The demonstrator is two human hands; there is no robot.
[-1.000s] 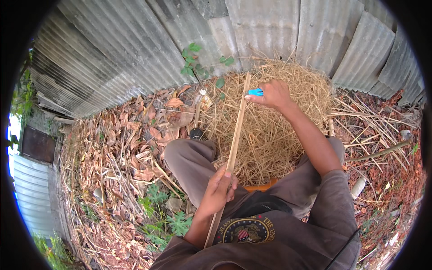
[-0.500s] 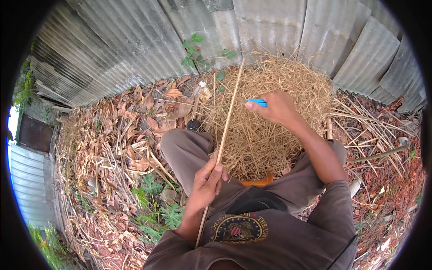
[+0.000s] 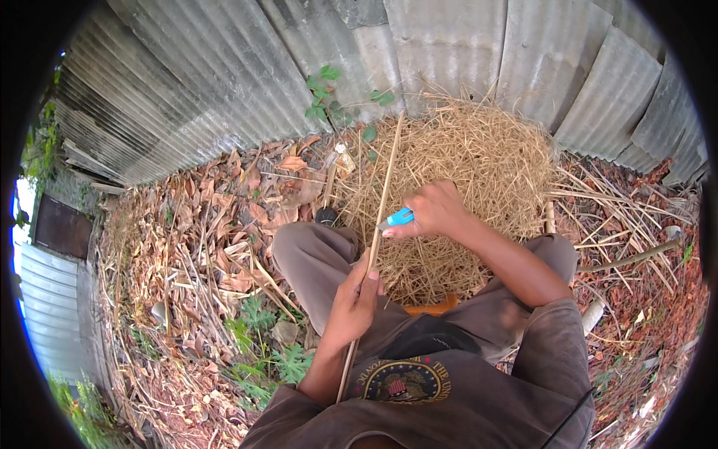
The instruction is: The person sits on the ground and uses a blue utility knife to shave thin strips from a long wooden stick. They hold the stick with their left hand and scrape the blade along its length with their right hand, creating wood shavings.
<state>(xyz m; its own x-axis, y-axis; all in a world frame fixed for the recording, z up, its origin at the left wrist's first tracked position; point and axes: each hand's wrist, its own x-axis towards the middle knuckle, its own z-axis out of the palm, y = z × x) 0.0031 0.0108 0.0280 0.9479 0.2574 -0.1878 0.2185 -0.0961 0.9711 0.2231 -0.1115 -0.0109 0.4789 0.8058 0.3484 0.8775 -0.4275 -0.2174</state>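
Note:
My left hand (image 3: 353, 301) is closed round a long, thin, pale wooden strip (image 3: 389, 176). The strip slants from beside my left forearm up toward the metal fence. In my right hand (image 3: 431, 209) is a utility knife (image 3: 400, 217) with a blue handle, gripped in closed fingers. Its short blade points left and meets or nearly meets the strip, a little above my left hand; actual contact is hard to make out. Below and beyond both hands lies a heap of dry, straw-like shavings (image 3: 479, 150), between my bent legs.
A corrugated metal fence (image 3: 449, 52) stands along the far side. Dry leaves (image 3: 217, 194) cover the ground at left, with green weeds (image 3: 288, 363) near my left elbow. Loose thin sticks (image 3: 606, 202) and a thicker branch (image 3: 636, 257) lie at right. Something orange (image 3: 432, 305) shows below the heap.
My right hand has come down and left, bringing the knife blade to the strip. The left hand has moved slightly up and right, still round the strip.

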